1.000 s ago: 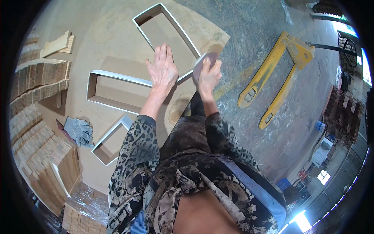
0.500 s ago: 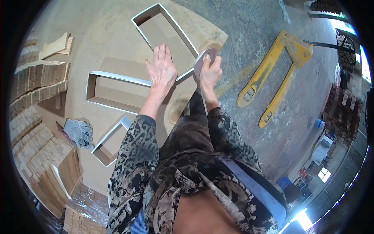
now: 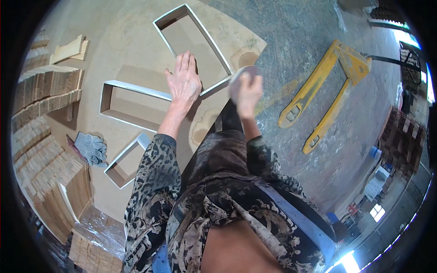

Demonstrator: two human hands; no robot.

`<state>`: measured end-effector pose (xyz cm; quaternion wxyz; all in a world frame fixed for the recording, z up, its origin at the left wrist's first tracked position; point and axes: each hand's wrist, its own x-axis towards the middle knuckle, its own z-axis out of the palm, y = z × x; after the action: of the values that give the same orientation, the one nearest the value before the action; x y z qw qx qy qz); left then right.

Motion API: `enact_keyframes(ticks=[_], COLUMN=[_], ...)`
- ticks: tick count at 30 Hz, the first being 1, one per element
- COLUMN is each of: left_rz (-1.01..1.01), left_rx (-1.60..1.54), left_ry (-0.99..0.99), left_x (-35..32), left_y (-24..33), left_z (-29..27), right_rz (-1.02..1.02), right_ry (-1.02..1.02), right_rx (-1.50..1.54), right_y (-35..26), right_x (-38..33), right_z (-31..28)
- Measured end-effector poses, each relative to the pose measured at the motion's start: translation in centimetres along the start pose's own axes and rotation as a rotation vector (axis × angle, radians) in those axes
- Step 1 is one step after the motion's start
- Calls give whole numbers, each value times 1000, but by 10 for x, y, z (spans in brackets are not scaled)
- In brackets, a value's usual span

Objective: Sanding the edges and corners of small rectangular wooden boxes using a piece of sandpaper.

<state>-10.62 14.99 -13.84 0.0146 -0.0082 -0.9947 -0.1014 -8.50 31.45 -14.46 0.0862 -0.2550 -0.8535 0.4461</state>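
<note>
My left hand [image 3: 184,86] rests with fingers outstretched on the near left side of a rectangular wooden frame [image 3: 210,41] with white edges. In my right hand [image 3: 248,98] is a flat, round, pinkish-grey pad [image 3: 236,85], possibly a sanding disc, gripped between thumb and fingers. Motion smears this hand. The pad is at the frame's near right corner; whether they touch I cannot tell. Beside my left wrist lies a second white-edged frame [image 3: 132,87], partly covered by my forearm. A smaller-looking third frame [image 3: 114,179] is nearer, its right end hidden by my sleeve.
The frames lie on a brown board tabletop [image 3: 114,41]. Stacked wooden strips [image 3: 63,170] line its left side, near a grey glove [image 3: 92,148]. Wood offcuts [image 3: 68,50] lie at the far left. A yellow pallet jack [image 3: 314,86] stands on the concrete floor at right.
My right hand and the pad have shifted slightly nearer to me, and the hand is now blurred. My left hand has moved a little to the left. The frames stay in place.
</note>
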Motion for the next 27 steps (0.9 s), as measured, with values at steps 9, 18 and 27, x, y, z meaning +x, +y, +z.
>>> enact_keyframes(ticks=[9,18,27], left_rz=[-73,-732,-881], left_rx=[115,-540,-406], left_ry=[111,268,642], left_x=[1,-14,-27], left_y=[11,20,15], left_z=[-11,-17,-35], right_rz=[86,-366,-790], right_ry=[-144,-668,-942], right_rx=[81,-132,-37], right_y=[34,-21,-57], right_x=[85,135,105], right_z=[-46,14,83])
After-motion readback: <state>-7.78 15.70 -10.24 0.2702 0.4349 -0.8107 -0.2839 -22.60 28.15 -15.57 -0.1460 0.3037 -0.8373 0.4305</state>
